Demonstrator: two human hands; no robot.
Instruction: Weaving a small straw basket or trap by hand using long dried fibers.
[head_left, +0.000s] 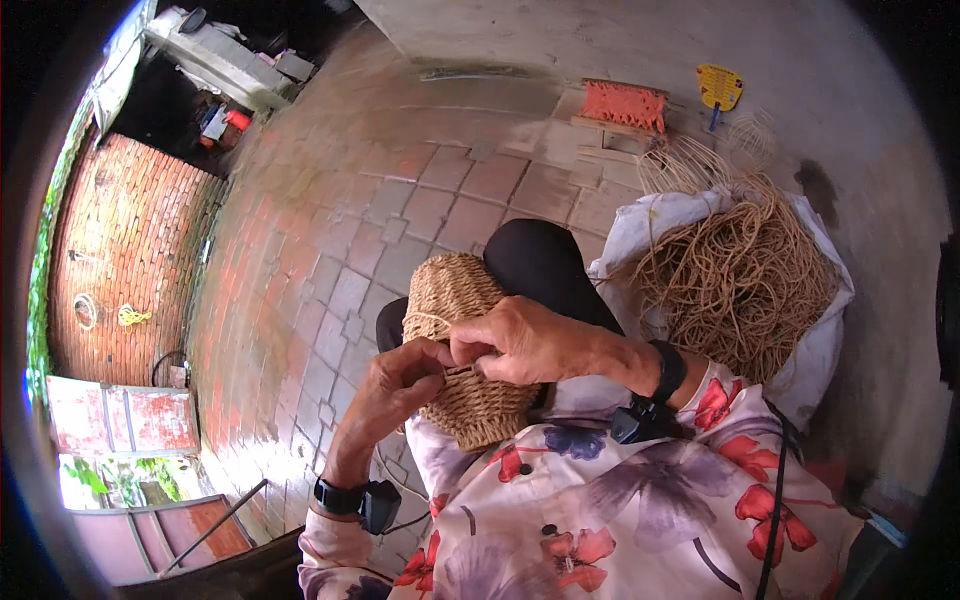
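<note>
A tan woven straw basket [455,280] lies across my lap, its lower part [480,412] tilted toward my body. My left hand [408,378] is closed in a pinch at the basket's middle, thumb and forefinger pressed to the weave. From above, my right hand [520,342] meets it, fingers closed at the same spot. A pale strand [428,317] juts out to the left beside the right hand's knuckles. What lies between the fingertips is mostly hidden by the hands.
To my right stands a white sack [625,235] full of tangled brown cord [735,285]. Beyond it are a low stool with an orange woven seat [622,105] and a yellow hand fan [720,88] by the wall. Paving tiles [490,178] cover the floor; a brick wall [130,250] rises at left.
</note>
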